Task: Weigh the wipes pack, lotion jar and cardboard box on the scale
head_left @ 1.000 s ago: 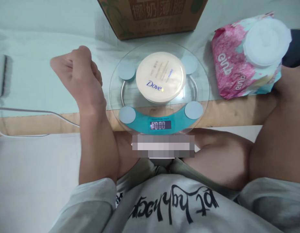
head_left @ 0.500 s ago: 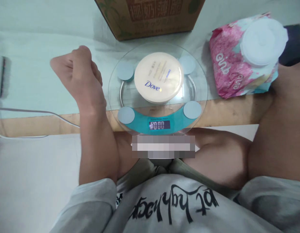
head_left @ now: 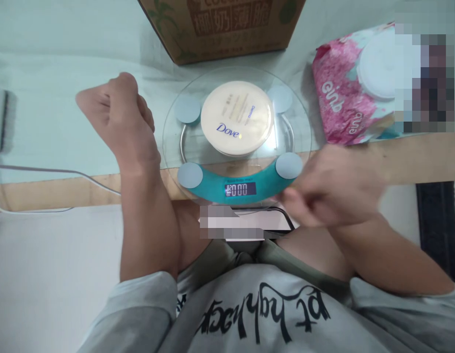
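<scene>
Here, the round glass scale (head_left: 209, 187) slightly overhangs the wooden edge (head_left: 65, 189), bearing a smooth cream-coloured tub (head_left: 238, 117). A narrow strip of pale cloth (head_left: 47, 98) parts the glass from the left hand (head_left: 120, 122), fingers curled together. The right hand (head_left: 338, 189) is blurred beside the near-right rim; its fingers' state cannot be told.

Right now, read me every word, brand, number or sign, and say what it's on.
"Dove": cream tub; its finer print is too small to read.
"椰奶薄脆": cardboard box; the lines above and below are cut off or blurred.
"000": display of the glass scale; points and smaller marks unclear.
Pink pack: lettering turned, too unclear to read.
Gray shirt: upside-down, stylised lettering I can't read.
</scene>
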A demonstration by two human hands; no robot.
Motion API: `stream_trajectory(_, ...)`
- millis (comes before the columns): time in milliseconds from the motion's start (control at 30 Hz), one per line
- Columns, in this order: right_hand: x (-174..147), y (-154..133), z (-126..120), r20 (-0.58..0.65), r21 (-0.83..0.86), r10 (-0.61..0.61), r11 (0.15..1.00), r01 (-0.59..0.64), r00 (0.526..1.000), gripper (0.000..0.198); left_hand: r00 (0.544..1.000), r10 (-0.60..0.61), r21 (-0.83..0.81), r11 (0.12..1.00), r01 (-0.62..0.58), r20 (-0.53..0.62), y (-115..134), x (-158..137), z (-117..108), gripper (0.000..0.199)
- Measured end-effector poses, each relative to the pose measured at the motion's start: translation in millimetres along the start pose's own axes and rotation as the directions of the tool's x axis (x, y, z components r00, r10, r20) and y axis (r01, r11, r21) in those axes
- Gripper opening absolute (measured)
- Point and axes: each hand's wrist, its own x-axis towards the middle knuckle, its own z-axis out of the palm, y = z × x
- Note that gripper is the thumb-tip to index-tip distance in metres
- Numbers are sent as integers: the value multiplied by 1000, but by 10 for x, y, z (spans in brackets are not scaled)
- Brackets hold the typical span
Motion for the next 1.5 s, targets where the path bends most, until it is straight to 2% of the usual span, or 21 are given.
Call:
stream_trajectory(67, 64, -238, 146, -85, 59, -156, 985, 161, 984, 36, 1000, 12, 9, 1000, -12, 19, -3, -8, -10, 44)
stream_trajectory(133, 143, -304, 208, -141, 84, -217, 970, 230, 966, 29, 1000, 21, 10, 1000, -22, 12, -11, -6, -18, 44)
stream_trajectory(400, 274, -197, 162, -185, 106, -235, 961, 257, 954, 37, 985, 127, 144, 983, -110, -115, -199, 31, -91, 36)
stream_trajectory(500, 246, -116, 135, -176, 100, -202, 970, 222, 963, 37, 984, 171, 117, 980, -164, -51, -225, 37, -136, 40)
stream_trajectory(567, 219, -42, 122, -190, 91, -167, 978, 187, 967, 36, 975, 208, 82, 973, -214, 74, -184, 34, -157, 46)
stream_trajectory(600, 205, -5, 118, -201, 86, -154, 981, 174, 967, 36, 959, 235, 76, 966, -249, 157, -145, 23, -156, 48)
stream_trajectory(667, 180, 59, 111, -219, 75, -129, 986, 148, 967, 37, 899, 335, 68, 928, -367, 282, -46, -30, -112, 57)
stream_trajectory(733, 163, 101, 107, -218, 64, -105, 991, 121, 970, 37, 830, 438, 97, 863, -496, 345, 50, -132, -6, 64)
stream_trajectory(833, 151, 127, 110, -217, 51, -67, 996, 80, 974, 35, 704, 601, 175, 700, -692, 378, 125, -347, 196, 61)
stream_trajectory(867, 149, 130, 115, -218, 47, -58, 996, 70, 974, 35, 682, 601, 220, 662, -717, 416, 128, -421, 247, 59)
stream_trajectory(900, 146, 132, 122, -220, 43, -50, 997, 61, 974, 36, 680, 566, 260, 647, -717, 467, 125, -489, 281, 61)
stream_trajectory(1000, 127, 140, 153, -217, 26, -29, 999, 36, 976, 37, 716, 311, 340, 717, -608, 625, 102, -619, 279, 84)
stream_trajectory(1067, 98, 147, 182, -209, 5, -2, 1000, 3, 978, 39, 716, 219, 351, 753, -556, 663, 105, -637, 231, 97)
stream_trajectory(1167, 44, 165, 223, -187, -44, 63, 996, -73, 980, 47, 699, 196, 306, 794, -525, 688, 151, -605, 177, 107)
stream_trajectory(1233, 17, 184, 241, -183, -69, 108, 990, -122, 977, 52, 692, 210, 261, 820, -509, 691, 170, -557, 150, 101)
stream_trajectory(1267, 12, 197, 245, -189, -73, 123, 988, -139, 974, 54, 708, 208, 258, 832, -490, 674, 157, -518, 125, 98)
stream_trajectory(1333, 18, 232, 248, -218, -58, 137, 986, -154, 966, 55, 773, 216, 285, 844, -455, 597, 66, -387, 30, 101)
stream_trajectory(1400, 43, 276, 252, -271, -24, 135, 989, -147, 953, 54, 834, 262, 319, 835, -448, 486, -107, -172, -136, 118)
stream_trajectory(1433, 58, 300, 257, -300, -7, 131, 990, -139, 945, 55, 845, 295, 351, 811, -468, 446, -206, -40, -238, 124)
stream_trajectory(1467, 72, 322, 265, -327, 5, 127, 991, -133, 936, 55, 889, 292, 433, 792, -431, 352, -300, 94, -344, 126)
stream_trajectory(1500, 83, 343, 277, -349, 10, 126, 991, -131, 929, 57, 943, 218, 546, 773, -324, 252, -378, 222, -445, 125)
